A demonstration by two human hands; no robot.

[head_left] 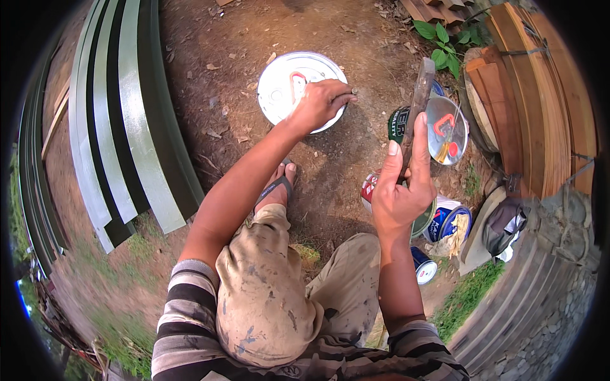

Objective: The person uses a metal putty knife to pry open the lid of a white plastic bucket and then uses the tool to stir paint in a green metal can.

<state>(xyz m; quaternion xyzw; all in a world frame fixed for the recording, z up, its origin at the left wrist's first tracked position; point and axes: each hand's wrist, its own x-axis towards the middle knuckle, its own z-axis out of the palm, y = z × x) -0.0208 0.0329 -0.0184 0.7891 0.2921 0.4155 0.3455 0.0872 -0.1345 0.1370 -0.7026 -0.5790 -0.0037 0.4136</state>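
My left hand [319, 106] rests over the right side of a round white lid [279, 82] with a red handle. Its fingers are curled together at the lid's rim. Something small shows at the fingertips, too little to name. In my right hand [406, 197] a long, flat, grey-brown bar [420, 89] stands upright, gripped near its lower end, with thumb and forefinger stretched along it. Whether the bar is wood or metal I cannot tell. Just beyond it is a green can [397, 124] and a silver lid [448, 136] with a red handle and a red cap.
Long grey-green painted boards [136, 95] lie at the left. Bundled brown planks [540, 95] stand at the right. Near my right forearm are a blue can [438, 222] with a yellowish rag [459, 232] and a smaller dark blue can [422, 263]. A leafy plant [441, 47] grows at the far right.
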